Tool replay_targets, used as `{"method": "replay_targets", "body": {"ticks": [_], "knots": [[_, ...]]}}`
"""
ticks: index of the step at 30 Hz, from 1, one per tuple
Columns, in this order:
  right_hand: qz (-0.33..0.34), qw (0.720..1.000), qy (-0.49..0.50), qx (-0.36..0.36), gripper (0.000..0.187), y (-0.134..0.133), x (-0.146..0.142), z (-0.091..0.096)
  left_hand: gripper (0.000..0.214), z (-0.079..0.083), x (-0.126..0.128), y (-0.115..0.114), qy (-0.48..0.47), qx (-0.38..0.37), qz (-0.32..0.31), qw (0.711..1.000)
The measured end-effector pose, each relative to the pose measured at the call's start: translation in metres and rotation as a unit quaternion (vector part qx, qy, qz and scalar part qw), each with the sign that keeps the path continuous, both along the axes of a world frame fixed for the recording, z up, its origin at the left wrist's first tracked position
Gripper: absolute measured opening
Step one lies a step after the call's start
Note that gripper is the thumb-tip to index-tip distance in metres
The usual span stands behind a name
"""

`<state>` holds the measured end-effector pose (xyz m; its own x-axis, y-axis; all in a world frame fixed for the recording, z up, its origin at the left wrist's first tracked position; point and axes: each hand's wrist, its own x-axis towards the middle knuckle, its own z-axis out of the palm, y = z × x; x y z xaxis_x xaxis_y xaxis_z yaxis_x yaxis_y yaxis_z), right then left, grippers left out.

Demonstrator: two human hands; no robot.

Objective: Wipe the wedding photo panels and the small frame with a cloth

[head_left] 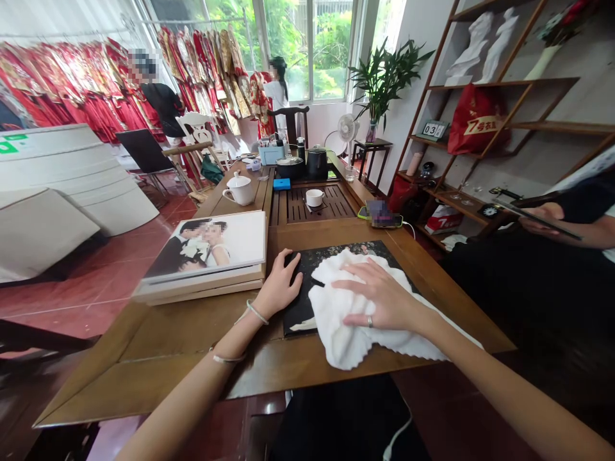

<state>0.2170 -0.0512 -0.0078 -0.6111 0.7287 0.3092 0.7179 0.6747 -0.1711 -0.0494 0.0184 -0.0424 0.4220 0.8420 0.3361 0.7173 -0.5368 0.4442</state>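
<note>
A dark photo album (336,256) lies flat on the wooden table (192,333) in front of me. A white cloth (346,320) is spread over its right half. My right hand (384,298) lies flat on the cloth, fingers stretched out, a ring on one finger. My left hand (281,285) rests on the album's left edge, fingers curved down onto its cover, a bracelet at the wrist.
A stack of white albums (206,256) with a wedding photo on top sits to the left. Behind are a tea tray (307,205), a white cup (314,197), teapot (239,189) and phone (382,214). A person's hand (542,218) holds a tablet at right.
</note>
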Motion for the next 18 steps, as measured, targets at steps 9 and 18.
{"method": "replay_targets", "body": {"ticks": [9,18], "knots": [[-0.210,0.977,0.006,0.020,0.045,0.015,0.047,-0.006,0.049,0.002,0.001,0.000,0.009,-0.010,0.003,1.000],[-0.198,0.980,-0.027,0.010,0.046,0.055,0.009,0.005,0.048,-0.001,-0.001,0.001,0.003,0.000,0.000,1.000]]}}
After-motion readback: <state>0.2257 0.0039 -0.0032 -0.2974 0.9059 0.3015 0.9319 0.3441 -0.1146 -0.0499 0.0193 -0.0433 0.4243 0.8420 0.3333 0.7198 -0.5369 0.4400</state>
